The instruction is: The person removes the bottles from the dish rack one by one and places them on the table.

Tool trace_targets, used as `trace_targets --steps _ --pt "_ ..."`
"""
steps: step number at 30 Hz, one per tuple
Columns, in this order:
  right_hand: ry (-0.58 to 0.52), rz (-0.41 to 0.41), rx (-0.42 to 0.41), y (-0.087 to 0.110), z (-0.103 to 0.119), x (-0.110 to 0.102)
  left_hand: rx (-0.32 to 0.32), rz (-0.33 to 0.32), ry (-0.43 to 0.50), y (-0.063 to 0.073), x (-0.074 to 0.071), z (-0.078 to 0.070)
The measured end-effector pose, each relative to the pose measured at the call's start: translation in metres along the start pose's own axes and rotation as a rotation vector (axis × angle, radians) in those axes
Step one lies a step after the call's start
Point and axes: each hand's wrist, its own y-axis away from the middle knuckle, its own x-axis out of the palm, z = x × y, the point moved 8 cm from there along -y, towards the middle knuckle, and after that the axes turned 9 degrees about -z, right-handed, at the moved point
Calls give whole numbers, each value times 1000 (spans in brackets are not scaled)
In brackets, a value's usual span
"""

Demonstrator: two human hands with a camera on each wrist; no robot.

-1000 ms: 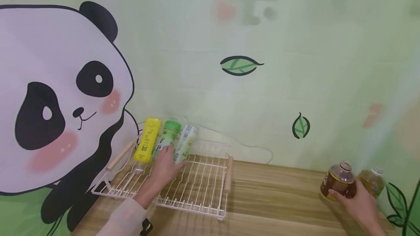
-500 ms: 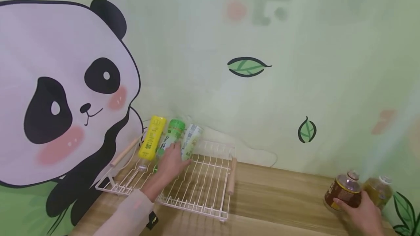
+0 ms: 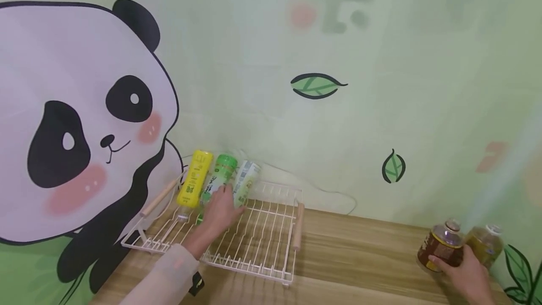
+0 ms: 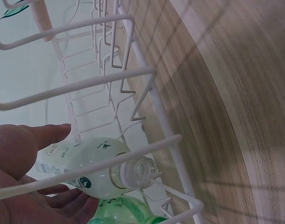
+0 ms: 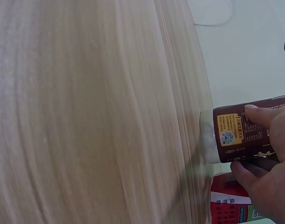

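In the head view my left hand [image 3: 221, 208] reaches over the white wire rack [image 3: 271, 229], among bottles lying neck down. Its thumb and fingers lie on either side of a white bottle [image 4: 102, 161] in the left wrist view, the thumb apart from it. A green-capped bottle [image 3: 220, 171] lies beside it, partly hidden by the hand. A yellow bottle [image 3: 195, 178] leans farther left. My right hand [image 3: 470, 272] grips a brown-labelled bottle [image 5: 240, 133] standing upright at the table's right end.
Behind the brown bottle stands a clear bottle with yellowish contents [image 3: 484, 244]. A red-labelled item [image 5: 226, 200] shows below my right hand. The rack has wooden handles [image 3: 298, 227]. A panda-printed backdrop [image 3: 254, 84] rises behind the wooden table [image 3: 360, 248].
The head view has tilted slightly. My left hand has shifted a little to the right over the bottles, showing the green bottle's lower end. My right hand still grips the brown-labelled bottle.
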Motion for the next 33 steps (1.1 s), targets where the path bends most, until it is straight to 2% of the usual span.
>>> trace_targets --steps 5,14,19,25,28,33 --pt "33 3 -22 0 0 -2 -6 1 -11 -1 3 1" --pt "105 79 -73 -4 3 -1 -11 -21 -82 -5 4 0" --pt "118 98 -84 -4 4 -1 -20 -22 -72 -5 5 2" --pt "131 115 -92 0 2 0 3 -41 -77 -5 6 2" --pt "144 131 -124 1 4 0 2 -39 -77 -5 7 2" --pt "181 157 -127 2 5 -3 11 -32 -83 -9 7 1"
